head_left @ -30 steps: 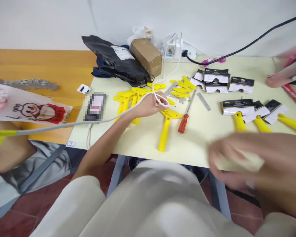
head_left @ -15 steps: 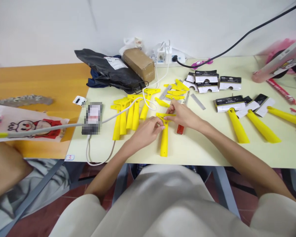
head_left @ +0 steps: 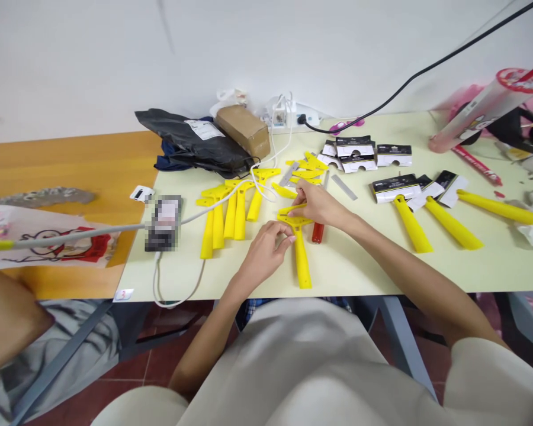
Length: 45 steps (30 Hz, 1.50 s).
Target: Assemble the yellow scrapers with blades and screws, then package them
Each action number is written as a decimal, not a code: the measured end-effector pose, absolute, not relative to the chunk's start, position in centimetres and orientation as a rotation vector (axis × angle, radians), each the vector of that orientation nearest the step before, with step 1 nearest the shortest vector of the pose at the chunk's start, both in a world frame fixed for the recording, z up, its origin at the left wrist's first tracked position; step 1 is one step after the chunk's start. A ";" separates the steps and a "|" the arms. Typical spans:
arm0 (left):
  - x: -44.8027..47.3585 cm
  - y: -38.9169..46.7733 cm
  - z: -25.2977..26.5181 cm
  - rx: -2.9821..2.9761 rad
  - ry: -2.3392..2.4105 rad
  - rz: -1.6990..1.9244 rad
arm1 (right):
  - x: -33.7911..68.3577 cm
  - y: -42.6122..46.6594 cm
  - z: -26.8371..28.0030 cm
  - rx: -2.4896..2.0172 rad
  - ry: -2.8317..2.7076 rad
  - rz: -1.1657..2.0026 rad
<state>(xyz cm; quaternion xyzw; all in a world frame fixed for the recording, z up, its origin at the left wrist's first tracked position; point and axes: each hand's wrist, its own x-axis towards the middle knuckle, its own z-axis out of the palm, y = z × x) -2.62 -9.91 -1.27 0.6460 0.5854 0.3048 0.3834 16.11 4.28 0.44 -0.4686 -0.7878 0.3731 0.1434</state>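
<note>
A yellow scraper lies on the pale table before me, its wide head away from me and its handle towards me. My left hand is closed on the left side of the head, thumb and fingertips by the neck. On the head's right side, my right hand pinches it from above; any small part under those fingers is hidden. A red-handled tool lies just right of the scraper, partly under my right hand. Beyond it are loose yellow head pieces and a bare metal blade.
Several yellow scraper handles lie at left, crossed by a white cable. Three scrapers with card sleeves rest at right, below more black-and-white cards. A black bag and brown box stand behind. Another person's leg shows at left.
The camera view has shifted slightly. The scraper's handle has swung a little to the right at its near end. Both hands stay at its head.
</note>
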 end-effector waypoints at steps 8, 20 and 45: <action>-1.5 -12.7 -0.3 1.626 1.500 0.715 | 16.0 5.5 0.4 -1.384 -2.219 1.289; 1.8 -11.1 0.5 1.845 1.730 0.453 | 19.2 5.8 2.6 -1.411 -2.235 1.304; -2.4 -6.2 -3.9 2.687 1.754 0.489 | 21.1 5.6 0.1 -1.273 -2.566 1.076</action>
